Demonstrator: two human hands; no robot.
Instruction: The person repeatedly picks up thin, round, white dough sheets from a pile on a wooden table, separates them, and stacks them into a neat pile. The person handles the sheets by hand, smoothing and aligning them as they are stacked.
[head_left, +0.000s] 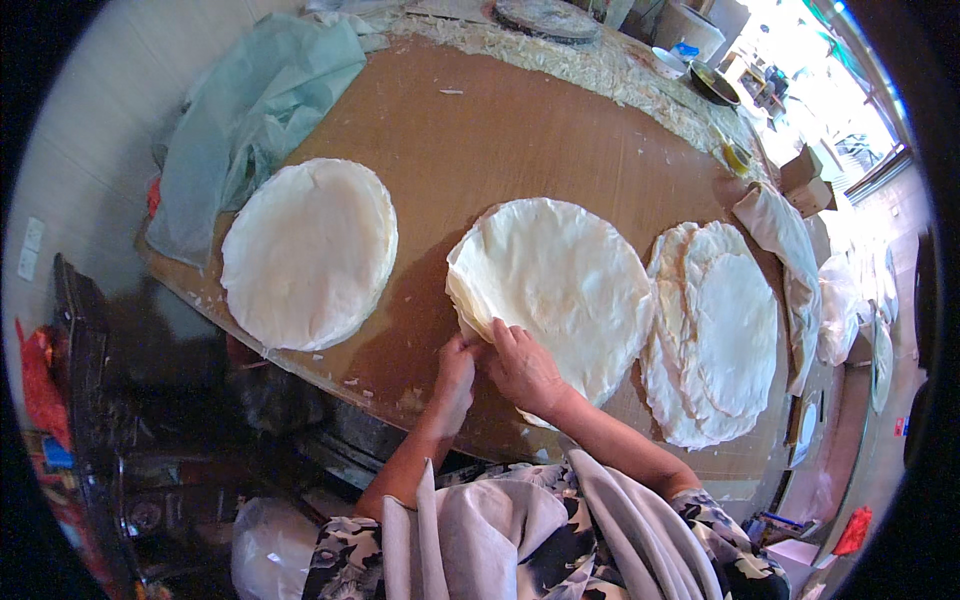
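Observation:
A stack of thin, round, pale dough sheets (559, 285) lies in front of me on the brown table (517, 127). My left hand (455, 375) pinches at the stack's lower left edge, where several layers are lifted and fanned. Close beside it, my right hand (523, 367) grips the same edge, its fingers over the top sheet. The fingertips of both hands are partly hidden. To the left sits another round stack of sheets (307, 255), touched by neither hand. On the right, uneven overlapping sheets (720, 337) lie against the middle stack.
A pale green cloth (262, 105) covers the table's far left corner. Dough scraps (600, 75) line the far edge near a round board (546, 19). A rolled cloth (784, 262) lies along the right edge. A dark pan (714, 84) stands at the far right.

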